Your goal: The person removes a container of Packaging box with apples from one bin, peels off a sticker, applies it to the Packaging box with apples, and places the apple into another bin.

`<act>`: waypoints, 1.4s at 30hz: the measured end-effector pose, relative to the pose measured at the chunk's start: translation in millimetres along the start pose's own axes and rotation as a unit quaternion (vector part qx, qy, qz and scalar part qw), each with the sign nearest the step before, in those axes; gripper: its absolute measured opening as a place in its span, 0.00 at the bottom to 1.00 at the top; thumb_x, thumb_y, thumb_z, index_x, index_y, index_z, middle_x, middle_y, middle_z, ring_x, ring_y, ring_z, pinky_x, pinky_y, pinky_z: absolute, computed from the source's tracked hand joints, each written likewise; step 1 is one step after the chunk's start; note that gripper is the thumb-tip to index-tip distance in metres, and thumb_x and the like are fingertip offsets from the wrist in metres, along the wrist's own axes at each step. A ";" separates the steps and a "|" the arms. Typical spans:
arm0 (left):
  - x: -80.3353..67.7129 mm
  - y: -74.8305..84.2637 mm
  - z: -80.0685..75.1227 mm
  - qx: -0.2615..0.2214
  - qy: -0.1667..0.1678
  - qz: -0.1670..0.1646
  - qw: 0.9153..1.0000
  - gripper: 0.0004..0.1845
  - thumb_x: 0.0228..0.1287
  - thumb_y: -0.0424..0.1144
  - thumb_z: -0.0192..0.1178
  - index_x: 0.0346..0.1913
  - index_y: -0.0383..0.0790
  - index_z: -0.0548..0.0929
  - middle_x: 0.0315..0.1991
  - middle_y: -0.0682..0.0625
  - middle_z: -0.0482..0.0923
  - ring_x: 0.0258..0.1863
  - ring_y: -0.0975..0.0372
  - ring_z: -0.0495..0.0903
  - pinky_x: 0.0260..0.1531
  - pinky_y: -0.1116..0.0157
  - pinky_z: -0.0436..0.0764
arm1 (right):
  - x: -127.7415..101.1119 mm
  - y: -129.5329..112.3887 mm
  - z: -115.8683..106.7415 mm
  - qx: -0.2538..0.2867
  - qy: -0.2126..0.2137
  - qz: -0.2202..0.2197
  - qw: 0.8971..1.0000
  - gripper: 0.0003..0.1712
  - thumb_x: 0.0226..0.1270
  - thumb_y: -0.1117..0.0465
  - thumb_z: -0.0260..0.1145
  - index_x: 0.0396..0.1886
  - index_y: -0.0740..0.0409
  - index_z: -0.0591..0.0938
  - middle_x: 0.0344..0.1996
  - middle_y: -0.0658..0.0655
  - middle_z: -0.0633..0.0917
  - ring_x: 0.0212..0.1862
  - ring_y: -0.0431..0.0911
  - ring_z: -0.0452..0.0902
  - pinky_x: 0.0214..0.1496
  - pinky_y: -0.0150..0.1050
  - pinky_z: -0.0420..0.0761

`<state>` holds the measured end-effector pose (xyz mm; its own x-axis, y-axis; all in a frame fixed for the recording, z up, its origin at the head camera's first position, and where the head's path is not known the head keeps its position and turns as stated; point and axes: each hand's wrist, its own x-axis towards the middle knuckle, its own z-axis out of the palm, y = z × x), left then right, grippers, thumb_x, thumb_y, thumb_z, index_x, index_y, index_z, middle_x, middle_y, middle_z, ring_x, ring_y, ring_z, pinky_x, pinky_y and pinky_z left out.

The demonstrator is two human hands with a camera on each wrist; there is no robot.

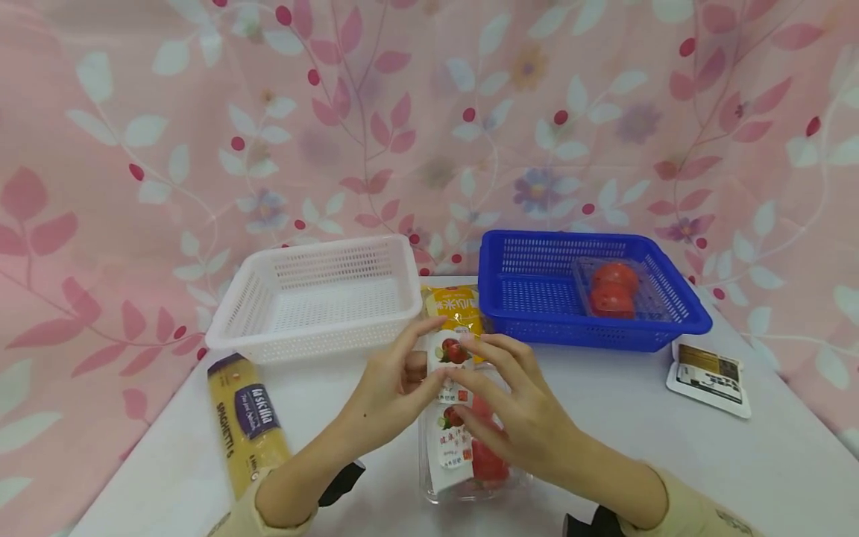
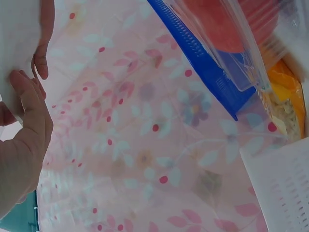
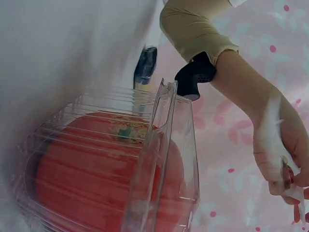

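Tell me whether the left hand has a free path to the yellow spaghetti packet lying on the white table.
Probably yes: the yellow spaghetti packet lies uncovered just beside the left hand, nothing between, though that hand's fingers now touch the clear tomato box's label.

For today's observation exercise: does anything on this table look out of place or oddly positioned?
Mostly tidy. One oddity: the yellow packet lies wedged between the white basket and blue basket, partly under the tomato box label.
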<state>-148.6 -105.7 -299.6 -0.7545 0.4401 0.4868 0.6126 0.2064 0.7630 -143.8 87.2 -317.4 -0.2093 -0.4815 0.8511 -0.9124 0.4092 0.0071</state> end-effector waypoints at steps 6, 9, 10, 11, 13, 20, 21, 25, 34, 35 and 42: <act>-3.9 7.4 3.3 -0.118 -0.041 -0.015 0.992 0.34 0.61 0.28 0.57 0.68 0.43 0.55 0.34 0.44 0.82 0.29 0.62 0.80 0.31 0.66 0.80 | 0.6 2.5 -2.0 0.020 0.013 -0.008 1.000 0.18 0.67 0.54 0.55 0.46 0.63 0.80 0.50 0.63 0.76 0.53 0.58 0.66 0.63 0.37 0.63; -7.3 10.2 6.2 -0.118 -0.058 0.007 0.991 0.42 0.56 0.29 0.62 0.69 0.45 0.51 0.41 0.42 0.81 0.40 0.58 0.81 0.40 0.62 0.79 | 0.5 3.9 -2.9 0.031 0.023 -0.016 0.999 0.18 0.66 0.54 0.57 0.45 0.64 0.80 0.47 0.62 0.78 0.52 0.57 0.68 0.62 0.38 0.64; -8.4 10.7 7.0 -0.110 -0.061 0.014 0.992 0.44 0.54 0.29 0.64 0.69 0.46 0.50 0.42 0.43 0.81 0.41 0.58 0.81 0.41 0.62 0.79 | 0.4 4.3 -3.1 0.034 0.026 -0.017 0.999 0.18 0.66 0.54 0.58 0.45 0.64 0.80 0.47 0.62 0.78 0.51 0.57 0.68 0.62 0.38 0.64; -9.3 10.9 7.6 -0.103 -0.064 0.021 0.992 0.46 0.53 0.29 0.65 0.70 0.46 0.49 0.43 0.43 0.81 0.41 0.59 0.81 0.41 0.62 0.79 | 0.2 4.5 -3.3 0.038 0.028 -0.018 0.999 0.18 0.65 0.54 0.58 0.45 0.64 0.80 0.46 0.62 0.78 0.51 0.57 0.68 0.62 0.38 0.64; -10.9 11.1 7.9 -0.100 -0.066 0.024 0.993 0.47 0.51 0.28 0.66 0.70 0.47 0.50 0.42 0.43 0.81 0.41 0.59 0.81 0.41 0.63 0.79 | -0.2 4.9 -3.5 0.044 0.032 -0.021 0.998 0.18 0.65 0.54 0.59 0.44 0.64 0.80 0.45 0.62 0.79 0.50 0.58 0.69 0.61 0.39 0.64; -15.1 9.6 7.3 -0.078 -0.068 0.009 0.995 0.43 0.54 0.31 0.64 0.69 0.47 0.52 0.31 0.48 0.79 0.34 0.61 0.80 0.38 0.64 0.80 | -1.9 4.2 -4.1 0.057 0.044 -0.028 0.997 0.15 0.64 0.56 0.58 0.40 0.63 0.81 0.41 0.59 0.81 0.48 0.55 0.71 0.60 0.39 0.66; -15.9 9.1 7.1 -0.069 -0.067 0.009 0.995 0.42 0.55 0.31 0.64 0.69 0.46 0.53 0.28 0.49 0.78 0.32 0.63 0.79 0.37 0.65 0.80 | -2.1 4.1 -4.0 0.057 0.047 -0.030 0.997 0.14 0.64 0.56 0.59 0.39 0.63 0.81 0.40 0.59 0.81 0.48 0.54 0.72 0.59 0.39 0.67; -18.2 6.5 6.3 -0.041 -0.066 0.020 0.997 0.40 0.56 0.33 0.63 0.69 0.44 0.54 0.25 0.52 0.76 0.27 0.66 0.75 0.32 0.66 0.81 | -2.6 4.7 -3.7 0.059 0.060 -0.045 0.995 0.11 0.64 0.58 0.59 0.34 0.61 0.82 0.37 0.58 0.82 0.45 0.55 0.73 0.56 0.40 0.70; -25.8 1.6 2.4 -0.025 -0.081 0.037 0.996 0.37 0.58 0.29 0.61 0.68 0.39 0.55 0.32 0.48 0.80 0.28 0.66 0.80 0.26 0.68 0.80 | -3.2 7.2 -2.7 0.049 0.068 -0.071 0.994 0.09 0.64 0.60 0.60 0.28 0.59 0.82 0.34 0.57 0.82 0.42 0.54 0.75 0.51 0.41 0.73; -27.2 0.9 2.0 -0.026 -0.082 0.036 0.996 0.36 0.58 0.29 0.61 0.67 0.40 0.56 0.32 0.48 0.79 0.27 0.66 0.81 0.25 0.68 0.80 | -3.5 7.9 -2.8 0.051 0.068 -0.069 0.994 0.09 0.64 0.60 0.60 0.28 0.59 0.82 0.34 0.57 0.82 0.42 0.54 0.75 0.51 0.41 0.73; -35.8 -2.8 -1.4 0.003 -0.081 0.033 0.996 0.35 0.58 0.29 0.61 0.66 0.40 0.58 0.32 0.50 0.79 0.26 0.68 0.80 0.21 0.70 0.78 | -8.7 17.6 -3.4 0.100 0.063 -0.007 0.993 0.10 0.65 0.58 0.60 0.29 0.59 0.81 0.36 0.58 0.82 0.43 0.52 0.73 0.53 0.32 0.72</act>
<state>-123.7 -123.2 -318.5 -0.6650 0.5887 0.4595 0.6609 0.1774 0.7292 -156.9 101.2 -322.9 -0.1617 -0.3797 0.9109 -0.9693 0.2346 -0.0743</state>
